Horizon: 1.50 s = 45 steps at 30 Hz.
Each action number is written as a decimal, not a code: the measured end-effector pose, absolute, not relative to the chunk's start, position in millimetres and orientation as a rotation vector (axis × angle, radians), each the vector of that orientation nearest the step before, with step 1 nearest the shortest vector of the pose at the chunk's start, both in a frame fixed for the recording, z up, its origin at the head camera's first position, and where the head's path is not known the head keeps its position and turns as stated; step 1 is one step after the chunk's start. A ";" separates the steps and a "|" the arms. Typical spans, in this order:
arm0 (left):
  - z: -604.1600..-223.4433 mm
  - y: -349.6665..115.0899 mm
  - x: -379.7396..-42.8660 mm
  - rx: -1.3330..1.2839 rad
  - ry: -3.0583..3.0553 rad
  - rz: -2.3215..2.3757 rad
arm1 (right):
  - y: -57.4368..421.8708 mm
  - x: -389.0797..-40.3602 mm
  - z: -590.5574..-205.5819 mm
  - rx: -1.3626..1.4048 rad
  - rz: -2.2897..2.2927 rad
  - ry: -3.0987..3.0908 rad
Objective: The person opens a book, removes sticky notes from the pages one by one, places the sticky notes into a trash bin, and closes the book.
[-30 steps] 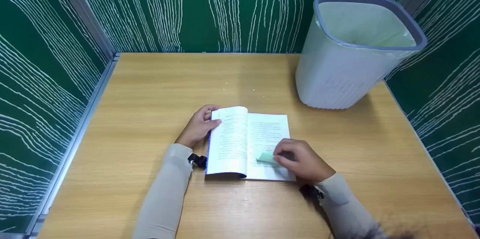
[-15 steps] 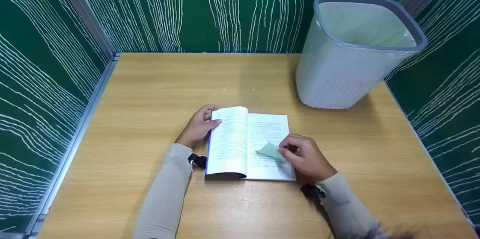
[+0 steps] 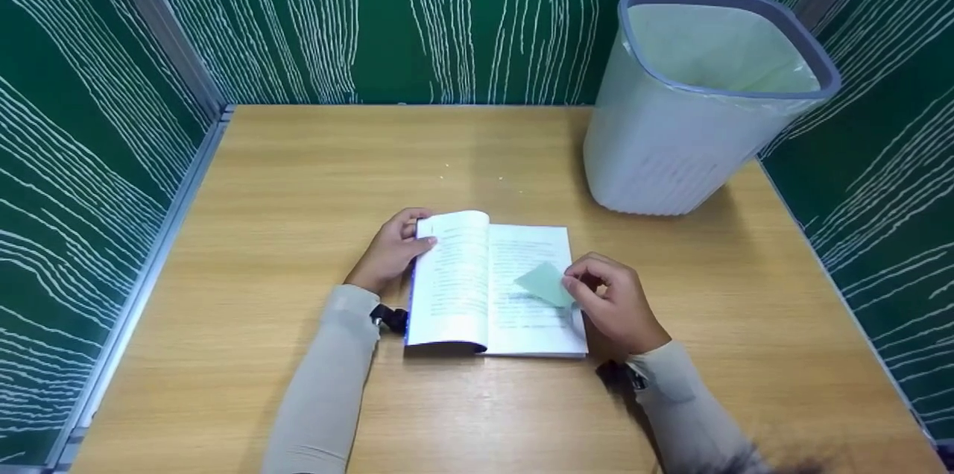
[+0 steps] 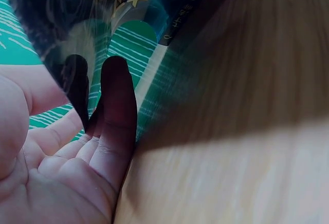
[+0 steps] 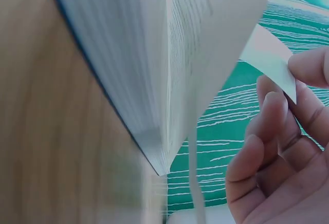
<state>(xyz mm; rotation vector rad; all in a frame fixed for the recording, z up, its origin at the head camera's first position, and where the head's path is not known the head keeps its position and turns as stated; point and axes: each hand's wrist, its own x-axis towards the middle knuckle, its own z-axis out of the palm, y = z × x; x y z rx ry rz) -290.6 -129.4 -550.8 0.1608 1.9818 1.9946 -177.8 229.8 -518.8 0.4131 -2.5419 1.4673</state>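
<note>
An open book (image 3: 525, 247) lies on the table in the head view, its left pages bowed upward. My left hand (image 3: 389, 250) grips its left edge, thumb over the page. The left wrist view shows the fingers behind the dark, glossy cover (image 4: 56, 13) with gold lettering. Between thumb and index finger, my right hand (image 3: 617, 302) pinches a pale green sticky note (image 3: 545, 284) by one corner, over the right page. In the right wrist view the note (image 5: 270, 62) appears slightly curved; whether its far end touches the page I cannot tell.
Back right on the wooden table (image 3: 313, 168) stands a tall whitish wastebasket (image 3: 671, 138) with a grey-blue rim and a thin liner. A few tiny white specks lie beyond the book. Green panels (image 3: 387, 27) with white wavy lines enclose the back and sides.
My right hand has moved up and to the right, drawing the sticky note along so that more of it shows. The left hand keeps its grip on the book.
</note>
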 end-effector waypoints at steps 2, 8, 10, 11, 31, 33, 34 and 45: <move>-551.1 -129.8 -290.8 0.161 1.984 1.994 | 230.2 -178.3 -518.1 0.361 1.484 -2.529; -551.2 -130.7 -290.6 0.156 1.978 1.998 | 228.3 -176.2 -508.3 0.295 1.499 -2.470; -551.2 -130.3 -290.7 0.155 1.965 2.002 | 226.4 -173.9 -501.5 0.305 1.504 -2.435; -551.2 -130.2 -290.9 0.155 1.959 2.003 | 225.5 -172.6 -498.1 0.312 1.501 -2.422; -551.3 -129.1 -291.9 0.151 1.992 1.987 | 248.4 -183.1 -495.5 0.346 1.313 -2.378; -550.9 -129.0 -292.0 0.152 1.989 1.990 | 249.7 -183.3 -492.3 0.344 1.296 -2.367; -550.5 -129.1 -291.9 0.152 1.989 1.988 | 250.4 -183.5 -490.9 0.352 1.283 -2.360; -551.6 -130.1 -291.0 0.171 1.978 1.988 | 267.7 -191.5 -471.7 0.429 1.158 -2.303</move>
